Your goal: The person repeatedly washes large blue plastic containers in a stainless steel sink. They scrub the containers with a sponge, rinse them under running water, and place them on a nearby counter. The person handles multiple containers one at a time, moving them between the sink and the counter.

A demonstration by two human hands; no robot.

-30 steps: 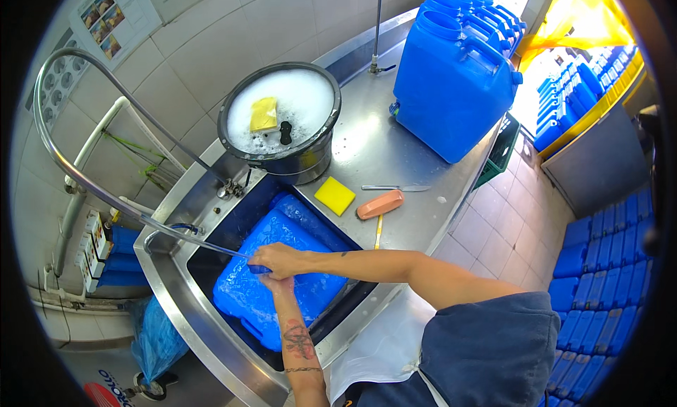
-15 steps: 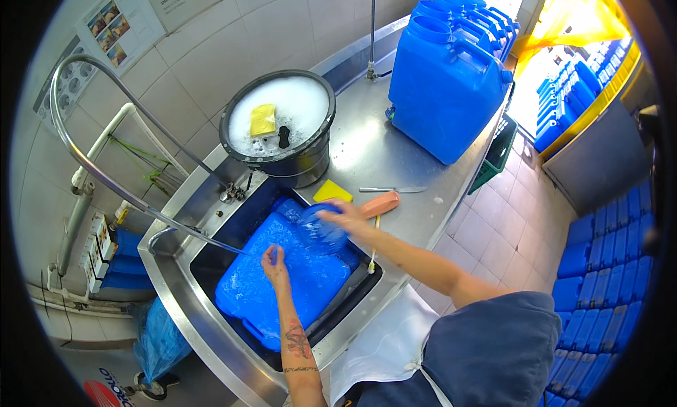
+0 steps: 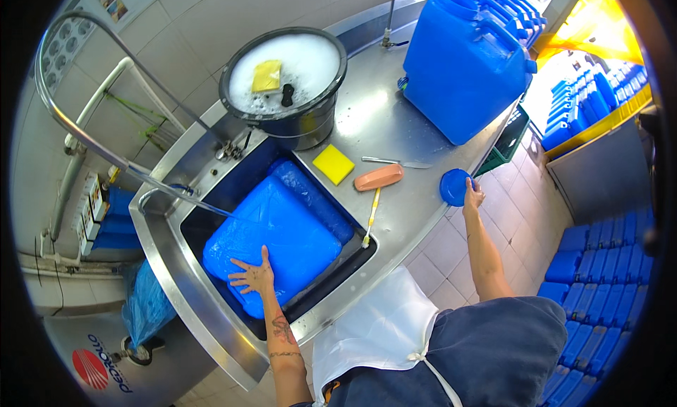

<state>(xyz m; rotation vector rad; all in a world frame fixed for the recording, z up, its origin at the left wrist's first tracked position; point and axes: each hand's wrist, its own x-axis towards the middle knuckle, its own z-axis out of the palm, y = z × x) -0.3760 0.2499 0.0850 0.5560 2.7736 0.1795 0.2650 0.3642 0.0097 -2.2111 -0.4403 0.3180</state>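
Observation:
My left hand (image 3: 252, 274) rests with spread fingers on a wet blue jerrycan (image 3: 282, 227) lying in the dark sink basin (image 3: 189, 232). A bent metal spout (image 3: 182, 202) reaches over that can, and water runs onto it. Out at the counter's right edge, my right hand (image 3: 474, 194) grips a round blue lid (image 3: 455, 187) by its rim. Between the hands, on the steel counter (image 3: 409, 213), lie a yellow sponge (image 3: 333, 164), an orange-backed scrub brush (image 3: 379, 178), a yellow-handled small brush (image 3: 373, 213) and a knife (image 3: 395, 162).
A black bucket (image 3: 300, 128) of foamy water stands behind the sink, a yellow sponge piece (image 3: 267, 76) floating in it. Upright blue jerrycans (image 3: 462, 75) line the counter's far right. A green crate (image 3: 504, 142) sits below the edge; stacked blue containers (image 3: 599, 287) stand at right.
My right hand has swung from above the sink to the counter's right edge with the blue lid. The left hand has lowered and spread onto the jerrycan. The view has shifted.

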